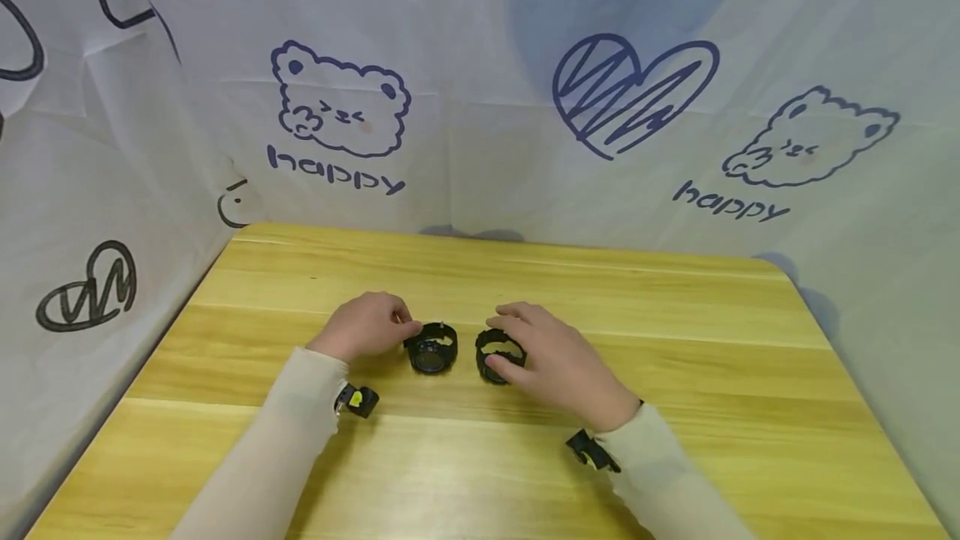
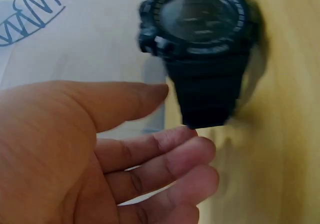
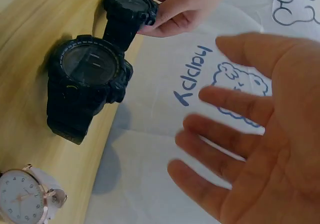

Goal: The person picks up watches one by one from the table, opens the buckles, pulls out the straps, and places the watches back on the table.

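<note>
Two black digital wristwatches stand on the table with their straps looped. At the left one (image 1: 431,358), my left hand (image 1: 367,325) is close by, thumb tip beside the strap. The left wrist view shows its fingers loosely bent, with a gap between thumb and fingers; whether a fingertip touches the strap, I cannot tell. Over the right black watch (image 1: 481,357) hovers my right hand (image 1: 558,361), partly covering it in the head view. Its fingers are spread and hold nothing in the right wrist view. A white-dialled watch (image 3: 22,196) with a rose-gold case appears there too, hidden in the head view.
The watches stand around the middle of a light wooden table (image 1: 465,473). White cloth (image 1: 480,132) with drawn hearts and bears hangs behind it and along the sides. A small black device with a yellow patch sits at each wrist.
</note>
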The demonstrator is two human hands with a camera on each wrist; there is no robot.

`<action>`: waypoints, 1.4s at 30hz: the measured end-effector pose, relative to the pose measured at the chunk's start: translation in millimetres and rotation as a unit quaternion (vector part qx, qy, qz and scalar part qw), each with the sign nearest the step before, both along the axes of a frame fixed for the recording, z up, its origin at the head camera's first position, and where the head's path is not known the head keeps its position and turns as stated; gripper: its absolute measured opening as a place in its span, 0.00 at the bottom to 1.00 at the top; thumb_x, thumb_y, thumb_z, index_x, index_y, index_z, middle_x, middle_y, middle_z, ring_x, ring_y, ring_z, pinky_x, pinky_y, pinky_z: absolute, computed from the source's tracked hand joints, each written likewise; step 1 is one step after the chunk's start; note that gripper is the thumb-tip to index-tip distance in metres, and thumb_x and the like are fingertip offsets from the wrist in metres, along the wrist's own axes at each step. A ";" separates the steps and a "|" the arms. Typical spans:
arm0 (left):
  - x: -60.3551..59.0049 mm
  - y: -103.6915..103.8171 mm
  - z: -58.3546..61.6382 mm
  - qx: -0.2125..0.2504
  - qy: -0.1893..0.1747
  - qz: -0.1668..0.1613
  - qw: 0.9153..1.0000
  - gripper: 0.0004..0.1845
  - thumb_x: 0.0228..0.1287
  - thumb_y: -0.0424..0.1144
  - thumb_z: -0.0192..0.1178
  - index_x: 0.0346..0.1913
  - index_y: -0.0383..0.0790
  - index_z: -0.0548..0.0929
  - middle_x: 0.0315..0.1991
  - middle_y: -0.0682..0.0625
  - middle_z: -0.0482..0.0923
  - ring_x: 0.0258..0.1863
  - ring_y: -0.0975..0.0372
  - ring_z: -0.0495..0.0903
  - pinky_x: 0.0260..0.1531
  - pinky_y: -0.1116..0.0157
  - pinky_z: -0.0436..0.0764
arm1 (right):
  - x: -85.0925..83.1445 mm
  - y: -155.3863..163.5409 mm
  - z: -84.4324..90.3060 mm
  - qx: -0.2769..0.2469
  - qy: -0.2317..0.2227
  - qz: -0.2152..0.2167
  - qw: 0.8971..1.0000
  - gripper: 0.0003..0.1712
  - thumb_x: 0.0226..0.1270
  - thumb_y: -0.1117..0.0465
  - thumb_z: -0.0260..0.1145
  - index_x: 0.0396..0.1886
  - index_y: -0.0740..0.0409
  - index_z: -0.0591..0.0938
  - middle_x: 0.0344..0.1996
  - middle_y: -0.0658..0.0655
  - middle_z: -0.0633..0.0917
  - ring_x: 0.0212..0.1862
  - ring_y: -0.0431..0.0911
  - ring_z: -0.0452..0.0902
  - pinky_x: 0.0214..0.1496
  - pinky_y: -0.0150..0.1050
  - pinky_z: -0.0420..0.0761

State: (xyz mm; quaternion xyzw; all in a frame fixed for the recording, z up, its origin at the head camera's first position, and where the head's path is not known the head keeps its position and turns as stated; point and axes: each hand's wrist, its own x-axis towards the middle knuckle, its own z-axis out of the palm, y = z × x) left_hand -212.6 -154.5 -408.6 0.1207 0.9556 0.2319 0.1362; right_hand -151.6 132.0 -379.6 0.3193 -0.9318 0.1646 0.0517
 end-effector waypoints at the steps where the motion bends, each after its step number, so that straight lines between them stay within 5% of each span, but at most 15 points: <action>1: -0.5 -0.8 -1.9 0.001 0.001 -0.001 1.000 0.16 0.73 0.51 0.62 0.43 0.42 0.89 0.38 0.51 0.86 0.28 0.60 0.77 0.31 0.60 0.77 | -0.3 -1.7 -0.8 0.002 0.010 -0.004 1.000 0.26 0.74 0.47 0.68 0.64 0.56 0.82 0.66 0.59 0.79 0.66 0.54 0.76 0.63 0.52 0.80; 13: -2.0 4.0 -22.7 0.046 -0.017 0.016 0.999 0.13 0.70 0.50 0.66 0.31 0.45 0.87 0.28 0.54 0.81 0.22 0.62 0.72 0.24 0.64 0.71 | -3.7 -14.7 -5.8 -0.016 0.034 -0.009 0.999 0.16 0.74 0.48 0.68 0.54 0.50 0.87 0.62 0.56 0.81 0.61 0.51 0.80 0.54 0.47 0.85; 17: -1.2 8.1 -26.5 0.058 0.025 0.013 0.998 0.10 0.71 0.48 0.66 0.32 0.47 0.86 0.27 0.56 0.81 0.23 0.62 0.73 0.26 0.64 0.73 | -4.2 -14.6 -2.1 -0.037 0.016 -0.004 0.999 0.13 0.75 0.50 0.68 0.51 0.51 0.88 0.57 0.53 0.83 0.53 0.48 0.83 0.46 0.44 0.86; 21: 3.8 13.6 -18.4 0.078 0.128 0.000 0.989 0.08 0.73 0.48 0.65 0.37 0.50 0.87 0.28 0.59 0.81 0.25 0.64 0.76 0.29 0.63 0.76 | -6.5 -11.3 2.8 -0.066 0.039 -0.006 0.997 0.11 0.75 0.52 0.68 0.48 0.51 0.89 0.52 0.50 0.85 0.50 0.46 0.83 0.45 0.43 0.86; 25: 13.6 23.2 2.3 0.126 0.271 -0.046 0.953 0.06 0.73 0.46 0.66 0.42 0.50 0.88 0.33 0.59 0.83 0.32 0.67 0.80 0.33 0.65 0.81 | -7.3 -6.8 14.4 -0.160 0.067 -0.021 0.985 0.07 0.74 0.55 0.68 0.46 0.50 0.88 0.47 0.48 0.86 0.47 0.43 0.84 0.47 0.43 0.86; 31: 28.1 50.1 41.0 0.182 0.453 -0.140 0.862 0.07 0.66 0.43 0.73 0.44 0.46 0.90 0.37 0.55 0.84 0.33 0.64 0.84 0.32 0.67 0.83 | 4.8 1.3 42.3 -0.264 0.026 -0.035 0.963 0.15 0.71 0.53 0.72 0.53 0.51 0.87 0.48 0.48 0.87 0.50 0.42 0.83 0.49 0.43 0.87; 34: 36.3 61.6 54.7 0.196 0.499 -0.165 0.828 0.08 0.65 0.42 0.73 0.43 0.44 0.90 0.36 0.53 0.84 0.29 0.64 0.82 0.28 0.68 0.82 | 12.6 4.4 51.2 -0.288 0.009 -0.039 0.957 0.13 0.69 0.54 0.74 0.51 0.50 0.88 0.45 0.45 0.88 0.47 0.39 0.83 0.47 0.40 0.87; 38: 45.1 71.4 67.0 0.202 0.514 -0.175 0.815 0.09 0.65 0.44 0.73 0.42 0.43 0.90 0.35 0.52 0.83 0.28 0.63 0.82 0.27 0.68 0.81 | 19.9 9.2 57.3 -0.315 0.012 -0.038 0.948 0.07 0.69 0.59 0.74 0.45 0.49 0.90 0.38 0.42 0.88 0.39 0.37 0.82 0.43 0.39 0.87; 42: 51.0 74.9 76.4 0.210 0.488 -0.172 0.829 0.15 0.66 0.47 0.73 0.49 0.42 0.89 0.41 0.51 0.85 0.35 0.62 0.84 0.34 0.66 0.85 | 23.1 13.8 60.2 -0.339 0.047 -0.019 0.939 0.09 0.65 0.65 0.75 0.44 0.52 0.90 0.37 0.44 0.88 0.37 0.38 0.82 0.39 0.38 0.86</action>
